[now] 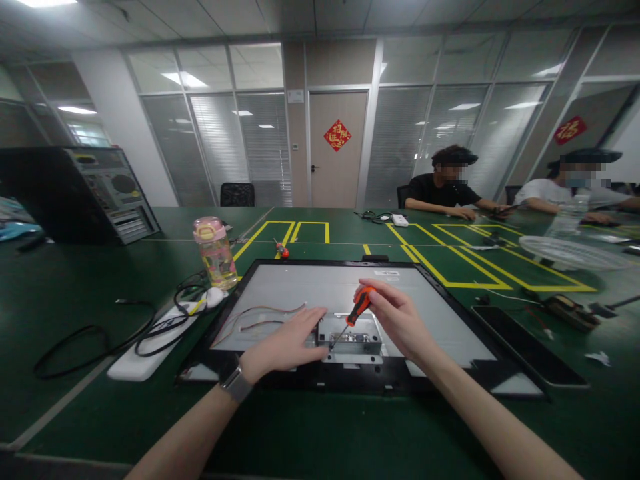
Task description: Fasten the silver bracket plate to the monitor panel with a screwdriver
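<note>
A monitor (pixel 280 287) lies face down on the green table, its grey back panel open inside a black frame. My right hand (pixel 400 320) is closed round an orange-handled screwdriver (pixel 359 305), whose tip points down at the small metal circuit box (pixel 353 337) near the panel's front edge. My left hand (pixel 287 343) rests flat on the panel just left of that box, fingers stretched out, a watch on the wrist. Thin coloured wires (pixel 265 313) run across the panel to the left.
A pink-capped bottle (pixel 216 253), black cables (pixel 125 333) and a white board (pixel 150 347) lie to the left, a computer tower (pixel 85 193) far left. A second screwdriver (pixel 281 249) lies behind. A dark panel (pixel 525 340) sits right. Two people sit at the far right.
</note>
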`<state>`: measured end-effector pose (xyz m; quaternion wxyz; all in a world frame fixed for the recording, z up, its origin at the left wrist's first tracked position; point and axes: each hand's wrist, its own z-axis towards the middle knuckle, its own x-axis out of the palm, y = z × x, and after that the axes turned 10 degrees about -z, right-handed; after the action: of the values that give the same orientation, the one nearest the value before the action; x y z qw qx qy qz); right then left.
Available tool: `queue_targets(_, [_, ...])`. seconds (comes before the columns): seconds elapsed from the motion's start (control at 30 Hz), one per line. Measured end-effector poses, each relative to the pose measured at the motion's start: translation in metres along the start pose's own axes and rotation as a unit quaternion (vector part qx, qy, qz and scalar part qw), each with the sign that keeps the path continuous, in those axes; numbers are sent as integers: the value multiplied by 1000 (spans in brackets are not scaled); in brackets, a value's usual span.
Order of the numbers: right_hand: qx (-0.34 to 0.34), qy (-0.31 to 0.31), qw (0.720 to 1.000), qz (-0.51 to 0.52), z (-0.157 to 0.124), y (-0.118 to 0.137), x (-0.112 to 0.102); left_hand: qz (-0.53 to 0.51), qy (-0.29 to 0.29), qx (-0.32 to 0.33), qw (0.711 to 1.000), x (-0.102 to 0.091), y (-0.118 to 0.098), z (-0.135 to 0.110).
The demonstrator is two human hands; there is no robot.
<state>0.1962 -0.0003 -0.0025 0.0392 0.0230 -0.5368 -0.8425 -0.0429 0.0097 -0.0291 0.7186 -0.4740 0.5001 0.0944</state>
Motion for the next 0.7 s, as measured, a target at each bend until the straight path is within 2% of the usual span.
queue_targets(0.1, [18, 43, 998, 50, 1, 3, -1, 1, -2, 3, 1000, 0, 0, 0])
queue_targets(0.3, [26, 14, 999, 39, 1, -1, -1, -2, -8, 17, 1000, 0, 0, 0])
queue_targets(0.5, [21, 44, 997, 61, 1, 0, 0, -3, -3, 8, 1000, 0, 0, 0])
queue_targets(0.7, [18, -5, 1000, 21, 1, -6, 0, -7, -6, 11, 1000, 1, 2, 1])
